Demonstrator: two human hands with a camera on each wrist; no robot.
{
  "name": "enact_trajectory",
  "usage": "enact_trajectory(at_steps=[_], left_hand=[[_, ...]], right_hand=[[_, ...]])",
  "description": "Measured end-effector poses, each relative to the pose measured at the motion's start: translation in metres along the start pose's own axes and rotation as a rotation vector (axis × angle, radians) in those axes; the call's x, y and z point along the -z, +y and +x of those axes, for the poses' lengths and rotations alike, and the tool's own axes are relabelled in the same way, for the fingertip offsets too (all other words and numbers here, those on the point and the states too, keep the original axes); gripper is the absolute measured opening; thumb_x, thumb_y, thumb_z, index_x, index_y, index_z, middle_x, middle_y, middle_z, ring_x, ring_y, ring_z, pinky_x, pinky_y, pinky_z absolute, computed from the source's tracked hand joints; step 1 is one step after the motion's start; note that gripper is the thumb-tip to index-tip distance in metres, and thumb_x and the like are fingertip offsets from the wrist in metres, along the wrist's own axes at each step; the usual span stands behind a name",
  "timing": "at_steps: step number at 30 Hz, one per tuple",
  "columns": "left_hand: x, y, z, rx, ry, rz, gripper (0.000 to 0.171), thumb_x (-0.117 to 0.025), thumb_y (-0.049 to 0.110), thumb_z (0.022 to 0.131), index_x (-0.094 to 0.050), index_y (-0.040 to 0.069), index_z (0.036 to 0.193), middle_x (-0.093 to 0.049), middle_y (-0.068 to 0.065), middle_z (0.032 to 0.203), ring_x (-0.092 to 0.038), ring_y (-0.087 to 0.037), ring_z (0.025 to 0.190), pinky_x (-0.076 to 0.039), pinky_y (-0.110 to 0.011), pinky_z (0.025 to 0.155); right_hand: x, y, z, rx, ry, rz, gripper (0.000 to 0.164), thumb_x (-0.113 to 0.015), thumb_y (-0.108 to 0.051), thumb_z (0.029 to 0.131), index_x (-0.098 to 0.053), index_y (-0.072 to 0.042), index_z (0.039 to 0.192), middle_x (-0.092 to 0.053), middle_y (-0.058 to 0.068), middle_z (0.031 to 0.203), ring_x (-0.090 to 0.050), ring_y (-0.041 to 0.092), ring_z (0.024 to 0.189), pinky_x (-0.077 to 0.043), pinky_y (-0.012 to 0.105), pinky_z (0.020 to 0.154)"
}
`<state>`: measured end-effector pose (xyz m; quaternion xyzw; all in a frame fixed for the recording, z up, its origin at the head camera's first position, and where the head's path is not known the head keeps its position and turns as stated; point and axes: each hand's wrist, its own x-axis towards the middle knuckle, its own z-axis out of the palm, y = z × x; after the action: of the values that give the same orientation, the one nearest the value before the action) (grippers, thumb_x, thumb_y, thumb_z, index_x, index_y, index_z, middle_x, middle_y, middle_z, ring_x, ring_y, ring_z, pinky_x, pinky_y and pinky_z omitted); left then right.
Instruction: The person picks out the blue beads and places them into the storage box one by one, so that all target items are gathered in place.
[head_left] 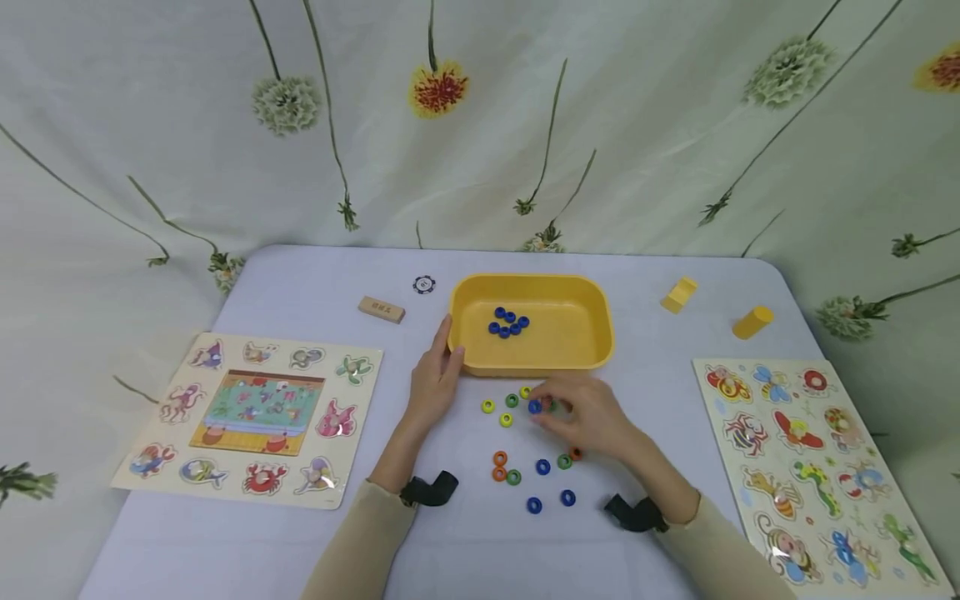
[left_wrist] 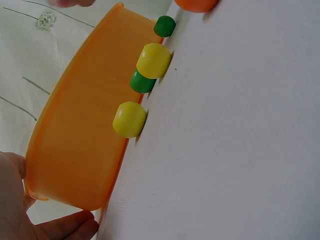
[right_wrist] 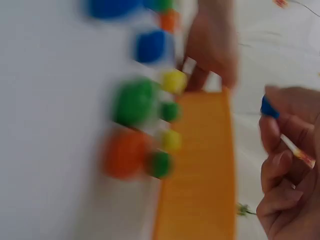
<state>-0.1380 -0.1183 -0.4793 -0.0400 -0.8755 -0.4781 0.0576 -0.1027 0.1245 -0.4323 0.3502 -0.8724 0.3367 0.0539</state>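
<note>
My right hand (head_left: 588, 414) pinches a blue bead (right_wrist: 269, 107) between thumb and fingertip, in front of the yellow tray (head_left: 532, 367). The bead (head_left: 535, 407) overlaps the loose beads on the table in the head view. At the tray's left end, my left hand (head_left: 435, 379) rests against the side, its fingers fairly straight and its thumb by the near corner. Inside the tray, left of its middle, lies a cluster of blue beads (head_left: 504, 332). Yellow beads (left_wrist: 129, 120) and green beads (left_wrist: 164, 26) lie along the tray's near side.
Nearer the wrists lie orange beads (head_left: 499, 473) and more blue beads (head_left: 567, 497). Picture puzzle boards stand at the left (head_left: 352, 417) and right (head_left: 817, 450). Behind are a wooden block (head_left: 382, 309), a poker chip (head_left: 423, 284) and yellow blocks (head_left: 679, 295).
</note>
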Motion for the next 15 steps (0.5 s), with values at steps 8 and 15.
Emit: enact_trajectory(at_steps=[8,15], left_hand=[[0.000,-0.002,0.000,0.009,0.003,-0.009,0.054,-0.035,0.041,0.093,-0.013,0.034,0.142,-0.032,-0.002,0.143,-0.031,-0.022,0.130,-0.025,-0.041,0.106],[0.000,-0.002,-0.001,0.017,-0.001,-0.004,0.053,-0.034,0.042,0.093,-0.011,0.037,0.141,-0.031,0.000,0.143,-0.031,-0.021,0.130,-0.025,-0.043,0.105]], right_hand=[[0.022,0.039,0.073,-0.353,-0.042,-0.216,0.017,-0.066,-0.025,0.078,-0.065,-0.015,0.093,-0.056,-0.004,0.072,-0.045,0.012,0.059,-0.036,0.024,0.051],[0.001,0.060,0.107,-0.483,-0.228,-0.258,0.018,-0.067,-0.028,0.076,-0.065,-0.017,0.091,-0.058,-0.003,0.073,-0.051,0.014,0.065,-0.039,0.026,0.056]])
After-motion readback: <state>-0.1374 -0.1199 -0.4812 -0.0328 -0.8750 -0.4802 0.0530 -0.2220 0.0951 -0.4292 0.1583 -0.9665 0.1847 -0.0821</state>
